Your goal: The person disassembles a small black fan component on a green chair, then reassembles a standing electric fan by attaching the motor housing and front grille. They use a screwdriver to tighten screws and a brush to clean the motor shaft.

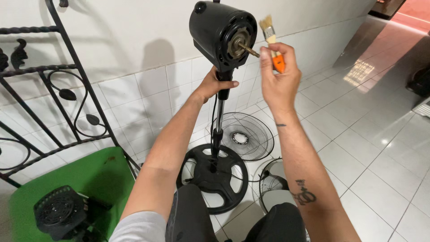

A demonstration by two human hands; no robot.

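- Fingers of the right hand are closed around the orange handle of a small paintbrush, whose pale bristles point upward just right of the fan motor housing.
- Right of the housing's open face, the thumb and forefinger sit just beside the metal shaft that sticks out of it; whether they touch the shaft I cannot tell.
- Left hand is below the motor housing, its fingers wrapped around the top of the fan pole, so the housing rests directly above that grip.
- Straight down from the motor housing, the pole meets a round black base on the white tiled floor.
- Beyond the base, below and right of the housing, a wire fan guard leans by the wall; a second guard lies nearer the knees.
- Far down to the left of the housing, a green chair carries a black vented cover.
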